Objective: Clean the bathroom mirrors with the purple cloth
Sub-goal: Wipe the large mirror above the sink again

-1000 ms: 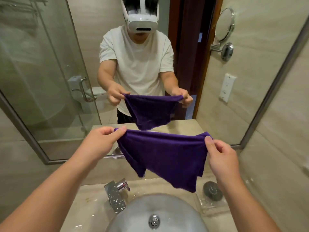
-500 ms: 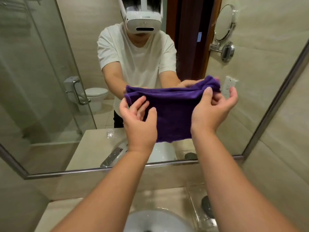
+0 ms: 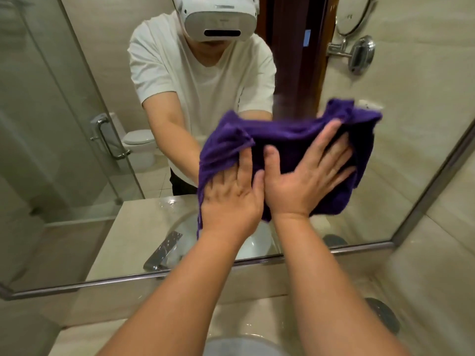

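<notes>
While our left grip (image 3: 231, 194) and right grip (image 3: 305, 173) press flat, fingers straight, the purple cloth (image 3: 295, 134) sits bunched beneath them against the mirror (image 3: 77, 124); unpinched, it may slip downward, we judge.

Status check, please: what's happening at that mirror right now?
Left hand, right hand flat, pressing purple cloth against mirror. Cloth bunched. Nothing blocking.

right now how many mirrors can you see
2: the large wall mirror above the sink, and a small round mirror reflected in it, top right. Others may be out of frame.
</notes>
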`<state>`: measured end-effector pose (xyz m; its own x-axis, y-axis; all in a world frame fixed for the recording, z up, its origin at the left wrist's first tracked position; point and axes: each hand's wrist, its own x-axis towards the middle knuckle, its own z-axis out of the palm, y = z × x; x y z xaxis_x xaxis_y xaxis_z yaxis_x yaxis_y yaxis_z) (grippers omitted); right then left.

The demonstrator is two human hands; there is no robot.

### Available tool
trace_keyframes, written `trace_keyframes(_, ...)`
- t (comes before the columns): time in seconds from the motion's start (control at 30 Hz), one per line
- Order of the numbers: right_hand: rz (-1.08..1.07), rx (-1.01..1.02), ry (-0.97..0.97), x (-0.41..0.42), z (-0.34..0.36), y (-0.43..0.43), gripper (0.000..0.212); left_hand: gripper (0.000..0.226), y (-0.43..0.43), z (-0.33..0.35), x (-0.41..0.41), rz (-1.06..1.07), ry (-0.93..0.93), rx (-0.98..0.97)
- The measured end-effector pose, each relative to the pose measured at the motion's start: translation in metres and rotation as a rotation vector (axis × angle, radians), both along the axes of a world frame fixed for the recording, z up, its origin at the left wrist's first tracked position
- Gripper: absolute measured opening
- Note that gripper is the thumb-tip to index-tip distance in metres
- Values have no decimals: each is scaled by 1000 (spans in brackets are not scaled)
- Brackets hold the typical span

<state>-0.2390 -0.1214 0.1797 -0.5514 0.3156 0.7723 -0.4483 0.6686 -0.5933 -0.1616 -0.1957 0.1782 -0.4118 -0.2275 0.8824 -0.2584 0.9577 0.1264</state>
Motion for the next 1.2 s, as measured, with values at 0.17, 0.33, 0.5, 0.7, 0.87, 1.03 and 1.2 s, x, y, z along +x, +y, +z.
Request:
trace_keyframes(0.17,160,-43,-506,59,-153,-5,113,56,-1,-126,57,-36,-512,71)
trace_keyframes(0.33,270,-144,-505,63,-142,-5,116,64,-4,-119,65,-16,-512,113)
trace_keyframes(0.5,32,-58,96,2,40,6,112,75,-11,31,17,31,-24,-107)
trace_keyframes(0.7,-80,-5,148,-23,72,28,111,79,1,63,-5,15,30,-175)
trace_keyframes(0.87,35,-67,-144,-15,-63,55,114,58,26,-49,-2,-172,-130,-204)
trace_keyframes(1.03,102,-88,-478,1,-174,70,120,62,38,-156,9,-229,-437,-158)
trace_keyframes(1.2,165,-64,-534,-1,-198,85,113,83,43,-181,6,-251,-494,-91)
